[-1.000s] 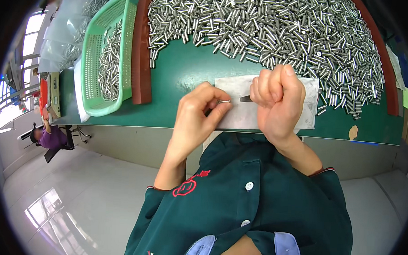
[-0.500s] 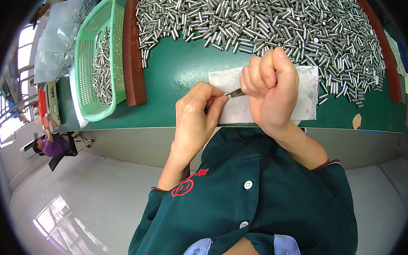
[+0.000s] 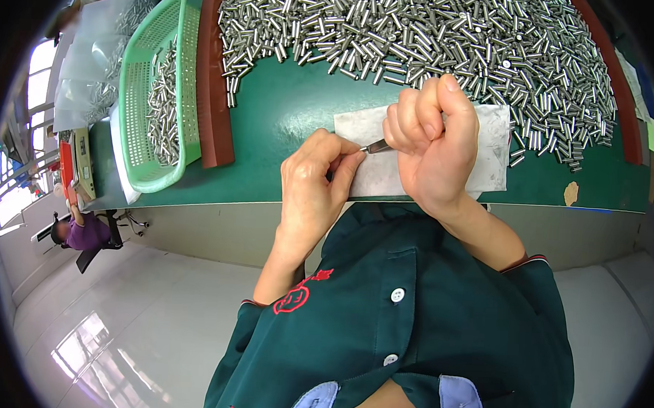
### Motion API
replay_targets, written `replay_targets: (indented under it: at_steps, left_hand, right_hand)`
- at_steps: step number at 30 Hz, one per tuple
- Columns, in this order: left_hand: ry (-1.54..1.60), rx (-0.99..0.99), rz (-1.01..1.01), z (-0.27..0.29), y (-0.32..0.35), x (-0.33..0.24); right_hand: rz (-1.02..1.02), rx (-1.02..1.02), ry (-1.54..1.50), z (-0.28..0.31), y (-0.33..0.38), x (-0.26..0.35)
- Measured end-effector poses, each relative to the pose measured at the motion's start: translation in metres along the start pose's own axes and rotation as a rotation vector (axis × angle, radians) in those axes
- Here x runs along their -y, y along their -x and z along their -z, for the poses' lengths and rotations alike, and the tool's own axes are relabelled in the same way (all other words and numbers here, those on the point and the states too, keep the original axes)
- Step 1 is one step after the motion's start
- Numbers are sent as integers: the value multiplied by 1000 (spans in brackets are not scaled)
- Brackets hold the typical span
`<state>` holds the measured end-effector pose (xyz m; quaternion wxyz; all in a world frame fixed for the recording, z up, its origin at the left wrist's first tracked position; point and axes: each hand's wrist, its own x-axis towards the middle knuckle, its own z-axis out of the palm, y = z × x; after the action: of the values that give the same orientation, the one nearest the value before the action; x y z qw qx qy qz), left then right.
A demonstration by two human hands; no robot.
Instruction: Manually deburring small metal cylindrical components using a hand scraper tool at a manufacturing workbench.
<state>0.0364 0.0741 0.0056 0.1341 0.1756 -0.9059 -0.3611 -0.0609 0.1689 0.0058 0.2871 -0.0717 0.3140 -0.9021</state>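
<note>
My left hand (image 3: 312, 180) is closed in a pinch, with thumb and forefinger on a small metal pin (image 3: 363, 149), of which only the end shows. My right hand (image 3: 437, 147) makes a fist around a tool with a narrow, dark metal blade (image 3: 378, 146); its handle is hidden in the fingers. The blade's tip meets the pin's end at my left fingertips. Both hands are over a smudged white cloth or paper sheet (image 3: 378, 178) at the near edge of the green tabletop (image 3: 272, 121).
A wide heap of shiny metal pins (image 3: 422, 33) covers the table's far side, between red-brown rails on the left (image 3: 217, 90) and right (image 3: 611, 70). The light-green basket (image 3: 137, 115) at left holds more pins. A seated person (image 3: 85, 230) is farther off at left.
The blade has tilted slightly and its tip sits closer to my left fingertips. Both hands stay almost in the same place.
</note>
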Motion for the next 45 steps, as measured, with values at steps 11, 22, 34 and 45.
replay_targets:
  at_steps: [11, 22, 34, 45]
  left_hand:
    - [35, 1, 24, -1, 0, 1]
    - [82, -58, 21, -3, 2, -2]
    - [1418, 283, 432, 23, -22, 14]
    - [1544, 267, 536, 20, -29, 21]
  right_hand:
    - [47, 8, 117, -7, 3, -4]
    - [301, 200, 446, -21, 14, -12]
    - [184, 78, 172, -6, 11, -10]
    - [166, 56, 138, -5, 9, -8]
